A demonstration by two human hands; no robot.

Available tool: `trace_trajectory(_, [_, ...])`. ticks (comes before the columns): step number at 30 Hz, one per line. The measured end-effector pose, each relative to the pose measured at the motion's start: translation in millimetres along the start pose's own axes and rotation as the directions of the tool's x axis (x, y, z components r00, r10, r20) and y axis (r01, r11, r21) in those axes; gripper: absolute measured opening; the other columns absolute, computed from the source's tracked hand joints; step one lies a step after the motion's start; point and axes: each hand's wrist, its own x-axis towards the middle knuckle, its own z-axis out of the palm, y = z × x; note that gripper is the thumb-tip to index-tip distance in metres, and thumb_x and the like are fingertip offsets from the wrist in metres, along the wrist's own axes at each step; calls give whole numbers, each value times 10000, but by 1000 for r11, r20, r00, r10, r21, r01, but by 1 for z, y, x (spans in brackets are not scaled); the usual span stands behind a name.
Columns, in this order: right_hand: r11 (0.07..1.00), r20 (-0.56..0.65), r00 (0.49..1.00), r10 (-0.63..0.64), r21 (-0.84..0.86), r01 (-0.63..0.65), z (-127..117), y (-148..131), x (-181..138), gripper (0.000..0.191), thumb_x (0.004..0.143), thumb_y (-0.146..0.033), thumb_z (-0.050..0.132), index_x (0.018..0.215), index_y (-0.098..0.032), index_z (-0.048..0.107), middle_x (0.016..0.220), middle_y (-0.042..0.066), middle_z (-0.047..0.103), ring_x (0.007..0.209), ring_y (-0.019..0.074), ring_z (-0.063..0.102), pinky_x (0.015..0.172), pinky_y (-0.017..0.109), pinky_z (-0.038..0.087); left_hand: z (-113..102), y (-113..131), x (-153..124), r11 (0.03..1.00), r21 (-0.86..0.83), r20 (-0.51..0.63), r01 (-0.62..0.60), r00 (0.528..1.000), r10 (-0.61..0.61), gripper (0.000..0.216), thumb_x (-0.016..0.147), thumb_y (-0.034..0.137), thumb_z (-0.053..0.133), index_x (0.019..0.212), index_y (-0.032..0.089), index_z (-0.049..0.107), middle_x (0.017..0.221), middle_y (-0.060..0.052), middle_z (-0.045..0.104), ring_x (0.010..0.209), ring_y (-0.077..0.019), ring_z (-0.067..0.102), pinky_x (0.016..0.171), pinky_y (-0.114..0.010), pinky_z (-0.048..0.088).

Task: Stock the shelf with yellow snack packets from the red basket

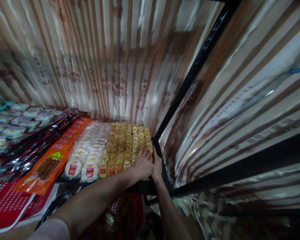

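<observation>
Rows of small yellow-wrapped snack packets [120, 141] stand close together on a black shelf [165, 166]. My left hand [142, 163] lies over the right-hand front part of these rows, its fingers stretched out on top of the packets. Beside it, my right hand [156, 165] is upright along the right edge of the rows, with its fingers extended and close to the black shelf edge. Neither hand shows a packet lifted from the rows. The fingertips are partly blurred, and the packets under my left palm are hidden.
Left of the yellow packets are clear-wrapped round white pastries [90, 156], then orange snack bags [50, 166], dark packs [37, 143] and white packs [12, 123]. A red basket [5, 203] sits front left. Black posts [190, 80] and striped plastic sheeting [110, 60] border the shelf.
</observation>
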Motion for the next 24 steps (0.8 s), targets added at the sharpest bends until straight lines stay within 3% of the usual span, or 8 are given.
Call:
trace_trajectory(3, [1000, -41, 999, -1, 14, 1, -4, -5, -4, 646, 781, -340, 424, 1371, -80, 379, 1280, 175, 536, 1144, 261, 506, 970, 442, 401, -3, 4, -6, 999, 16, -33, -35, 999, 36, 411, 869, 240, 410, 1184, 19, 555, 1363, -210, 443, 1366, -314, 220, 1109, -483, 159])
trace_trajectory(5, [1000, -79, 997, 8, 25, -6, -9, -8, -9, 600, 773, -344, 417, 1310, -78, 458, 1269, 178, 542, 1161, 263, 494, 988, 452, 382, -6, 8, -12, 998, 10, -66, -64, 996, 65, 381, 854, 208, 428, 1156, 23, 569, 1354, -206, 454, 1358, -296, 250, 1110, -446, 181])
trace_trajectory(8, [998, -116, 993, 33, 65, -26, -17, -12, -21, 509, 746, -333, 422, 1171, -97, 572, 1181, 168, 596, 1091, 255, 536, 982, 459, 385, -11, 15, -24, 993, -17, -125, -118, 985, 115, 366, 859, 182, 424, 1165, 30, 557, 1317, -186, 495, 1341, -260, 291, 1106, -391, 222])
trace_trajectory(14, [989, -172, 984, 56, 148, -31, -31, -29, -59, 437, 717, -315, 441, 1054, -98, 616, 1094, 164, 612, 1021, 239, 559, 951, 443, 417, -12, 30, -54, 977, -67, -167, -203, 968, 189, 337, 874, 187, 429, 1156, 52, 551, 1259, -151, 546, 1239, -235, 431, 1055, -355, 331])
trace_trajectory(20, [988, -144, 990, -7, 150, 29, -43, -72, -112, 344, 735, -242, 455, 1017, -159, 633, 1117, 114, 594, 1050, 208, 550, 949, 398, 427, -10, 30, -111, 936, -182, -214, -302, 941, 262, 304, 839, 163, 446, 1112, 93, 559, 1141, -127, 605, 1053, -206, 557, 938, -324, 440])
trace_trajectory(24, [982, -9, 996, -90, 164, 90, -35, -88, -158, 352, 749, -219, 443, 1061, -189, 604, 1066, 85, 626, 1004, 201, 578, 914, 384, 456, 2, 20, -165, 900, -342, -217, -271, 954, 205, 278, 843, 201, 427, 1066, 149, 585, 1115, -87, 612, 1006, -191, 571, 913, -308, 449])
